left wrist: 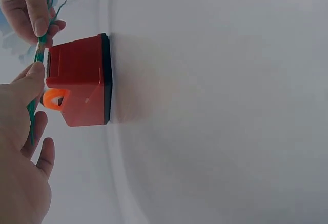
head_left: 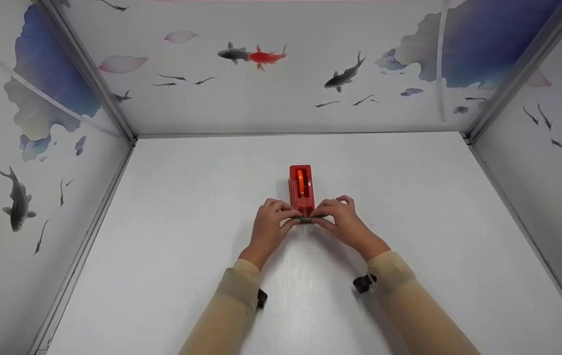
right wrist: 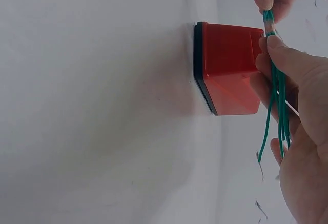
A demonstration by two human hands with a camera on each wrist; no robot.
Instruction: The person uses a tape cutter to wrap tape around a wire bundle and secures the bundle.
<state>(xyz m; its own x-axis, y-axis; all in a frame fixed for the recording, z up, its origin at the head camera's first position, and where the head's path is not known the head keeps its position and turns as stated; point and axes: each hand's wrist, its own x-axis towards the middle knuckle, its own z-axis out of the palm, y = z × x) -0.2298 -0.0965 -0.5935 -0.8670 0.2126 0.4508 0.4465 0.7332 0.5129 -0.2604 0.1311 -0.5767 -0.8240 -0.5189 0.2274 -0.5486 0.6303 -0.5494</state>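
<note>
Between both hands is a bundle of thin green cords (right wrist: pixel 281 101), with loose ends trailing past the right palm. My left hand (head_left: pixel 270 227) pinches one side of it between thumb and fingers. On the other side, the right hand (head_left: pixel 345 222) pinches it likewise, thumb on the cords. A short tan band (right wrist: pixel 269 25) shows around the bundle in the gap between the two thumbs. Right behind the fingertips stands a red tape dispenser (left wrist: pixel 84 65) with a dark base. Its orange tape roll (head_left: pixel 301 182) sits upright in the slot; its near end is partly hidden by the fingers.
A white tabletop (head_left: pixel 187 236) lies under the hands and dispenser. White panels printed with fish and petals, such as the back panel (head_left: pixel 271 98), enclose its back and sides. Small black wrist cameras (head_left: pixel 363 283) are worn at the sleeves.
</note>
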